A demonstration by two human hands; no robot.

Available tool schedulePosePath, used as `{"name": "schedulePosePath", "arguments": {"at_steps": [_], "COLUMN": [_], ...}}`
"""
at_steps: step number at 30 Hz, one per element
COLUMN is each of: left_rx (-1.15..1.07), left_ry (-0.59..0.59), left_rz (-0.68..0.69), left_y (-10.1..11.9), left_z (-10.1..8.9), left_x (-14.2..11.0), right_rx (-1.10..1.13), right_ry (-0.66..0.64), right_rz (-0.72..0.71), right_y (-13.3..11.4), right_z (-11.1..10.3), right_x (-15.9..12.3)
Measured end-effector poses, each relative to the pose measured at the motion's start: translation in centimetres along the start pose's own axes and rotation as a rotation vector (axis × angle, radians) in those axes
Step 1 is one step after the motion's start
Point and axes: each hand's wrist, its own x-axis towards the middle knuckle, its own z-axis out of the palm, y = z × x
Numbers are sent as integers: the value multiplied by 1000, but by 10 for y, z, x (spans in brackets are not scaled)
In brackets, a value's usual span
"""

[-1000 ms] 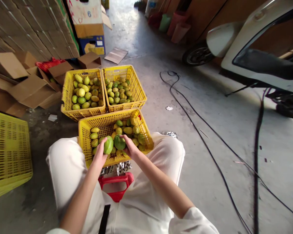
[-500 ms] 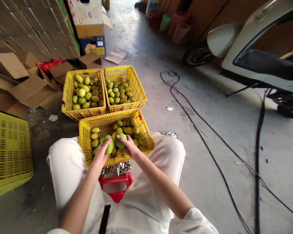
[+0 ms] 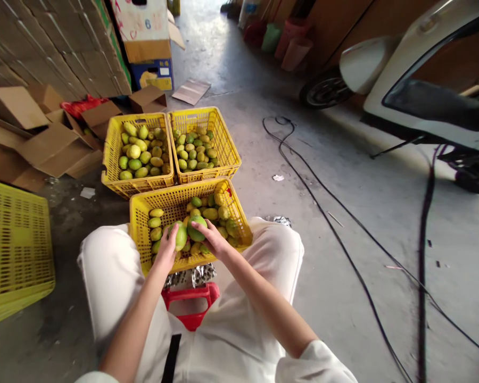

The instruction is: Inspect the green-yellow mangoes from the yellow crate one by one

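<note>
Over the yellow plastic crate (image 3: pixel 157 199), 2 rounded green fruits (image 3: pixel 195 234) were gripped, seemingly for steadiness, by left fingers (image 3: pixel 171 236) and right fingers (image 3: pixel 206 230).

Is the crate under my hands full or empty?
Partly full: the crate holds fruit, but its far wall shows bare toward the left.

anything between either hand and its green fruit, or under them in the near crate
Nothing visible separates the left hand and right hand from their green fruits; below, other fruits lie in the near crate.
</note>
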Motion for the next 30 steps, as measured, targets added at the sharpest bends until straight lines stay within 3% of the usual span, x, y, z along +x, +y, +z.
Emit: {"name": "schedulePosePath", "arguments": {"at_steps": [5, 9, 15, 23, 30], "left_rx": [-180, -171, -95, -91, -137], "left_ry": [-2, -10, -26, 13, 38], "left_rz": [-112, -65, 44, -153, -128], "left_y": [5, 5, 9, 12, 9], "left_z": [16, 5, -13, 14, 12], "left_x": [-3, -7, -10, -6, -5], "right_rx": [-16, -15, -2, -12, -47], "right_ry": [34, 33, 38, 94, 138], "right_rz": [-6, -46, 9, 7, -69], "right_y": [-2, 1, 0, 6, 22], "right_z": [-1, -4, -3, 0, -3], "right_x": [1, 4, 5, 5, 14]}}
